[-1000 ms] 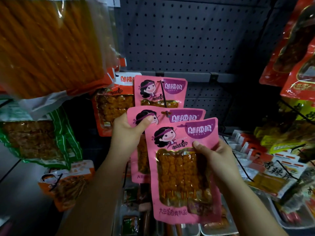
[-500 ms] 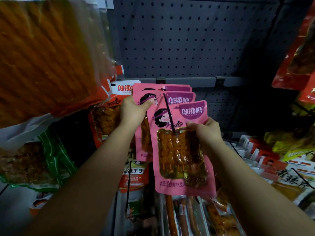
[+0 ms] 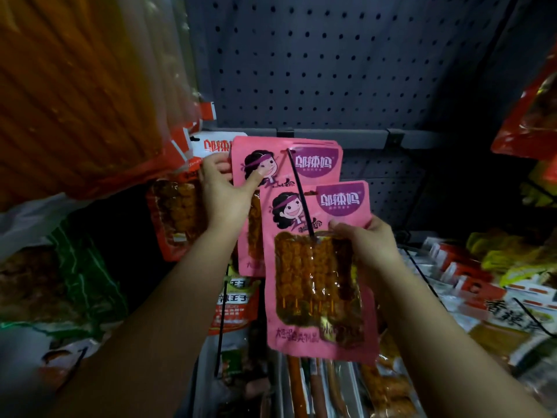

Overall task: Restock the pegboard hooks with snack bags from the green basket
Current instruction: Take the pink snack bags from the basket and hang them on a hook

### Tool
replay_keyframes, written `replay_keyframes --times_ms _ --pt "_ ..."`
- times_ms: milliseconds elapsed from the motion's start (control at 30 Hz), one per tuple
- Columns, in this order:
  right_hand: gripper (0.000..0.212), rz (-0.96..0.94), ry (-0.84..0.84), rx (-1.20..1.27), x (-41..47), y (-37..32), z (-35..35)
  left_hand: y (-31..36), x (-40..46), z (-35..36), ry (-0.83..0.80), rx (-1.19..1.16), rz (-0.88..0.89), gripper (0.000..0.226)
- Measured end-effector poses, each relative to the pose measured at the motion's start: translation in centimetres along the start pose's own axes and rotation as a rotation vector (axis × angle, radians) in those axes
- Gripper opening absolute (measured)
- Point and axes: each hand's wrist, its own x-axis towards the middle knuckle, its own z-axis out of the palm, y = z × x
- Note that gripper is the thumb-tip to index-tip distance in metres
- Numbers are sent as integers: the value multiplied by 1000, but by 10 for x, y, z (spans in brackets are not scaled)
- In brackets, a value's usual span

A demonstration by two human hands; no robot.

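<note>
Half a second ago the front pink snack bag (image 3: pixel 319 267) sat higher, overlapping the hung ones; now it has dropped lower, so the face and purple logo on the hung pink bags (image 3: pixel 286 167) show in full. The right hand (image 3: pixel 367 245) has its grip closed on the front bag's right edge, thumb on the clear window. The black hook (image 3: pixel 300 194) slants down across that bag's upper part, its tip just left of the right thumb; whether it passes through the bag's hanging hole I cannot tell. The left hand (image 3: pixel 223 194) keeps its grip on the left edge of the hung bags, thumb pressed on the printed face, up and left of the right hand. Above both hands, the grey pegboard (image 3: pixel 331 70) is bare.
</note>
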Motion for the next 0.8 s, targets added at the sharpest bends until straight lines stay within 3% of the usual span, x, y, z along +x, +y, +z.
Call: replay_keyframes --times_ms 100,233,300,400,600,800 --pt "24 10 -110 87 -25 2 -11 -1 -35 -17 -33 -59 -23 63" --pt "28 89 -213 250 -55 10 -24 -1 -85 -40 -424 -217 -230 51" --pt "34 104 -247 254 -68 15 -28 0 -104 -48 -534 -195 -263 35" --pt "38 69 -295 245 -83 22 -35 1 -123 -57 -523 -252 -222 9" --pt "32 -155 -374 86 -108 21 -48 3 -151 -77 -499 -389 -215 18" --pt "19 -351 -446 131 -124 -6 -47 28 -148 -90 -461 -461 -37 18"
